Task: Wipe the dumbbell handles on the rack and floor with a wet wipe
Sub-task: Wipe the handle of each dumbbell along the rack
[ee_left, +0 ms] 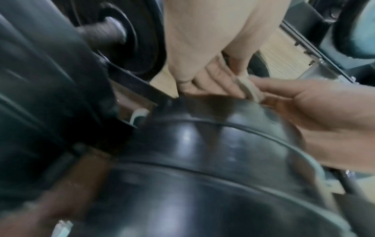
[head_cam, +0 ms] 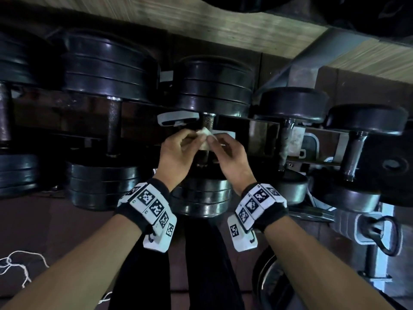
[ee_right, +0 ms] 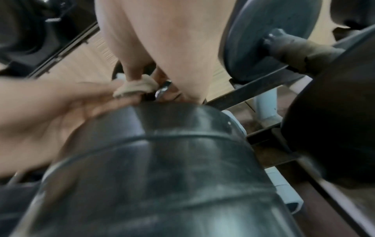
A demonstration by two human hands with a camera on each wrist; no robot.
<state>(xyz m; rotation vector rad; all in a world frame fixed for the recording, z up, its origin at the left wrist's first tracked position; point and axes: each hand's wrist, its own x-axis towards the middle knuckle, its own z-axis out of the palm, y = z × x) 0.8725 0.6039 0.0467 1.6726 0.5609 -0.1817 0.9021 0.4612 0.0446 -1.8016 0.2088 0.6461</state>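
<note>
A crumpled whitish wet wipe (head_cam: pixel 204 137) sits against the knurled metal handle (head_cam: pixel 207 121) of the middle black dumbbell (head_cam: pixel 212 86) on the rack. My left hand (head_cam: pixel 192 136) pinches the wipe from the left and my right hand (head_cam: pixel 212 142) pinches it from the right, fingertips almost meeting. In the left wrist view the wipe (ee_left: pixel 249 89) shows between my left fingers (ee_left: pixel 207 80) and the right hand (ee_left: pixel 304 112), above the near dumbbell head (ee_left: pixel 202 160). In the right wrist view the wipe (ee_right: pixel 136 88) lies beside the shiny handle (ee_right: pixel 162 91); most of the handle is hidden.
More black dumbbells sit on the rack to the left (head_cam: pixel 107 86) and right (head_cam: pixel 290 108), (head_cam: pixel 362 121), close to both hands. A grey rack upright (head_cam: pixel 301 70) rises at the right. White string (head_cam: pixel 22 265) lies on the floor at the left. My dark trouser legs (head_cam: pixel 201 265) are below.
</note>
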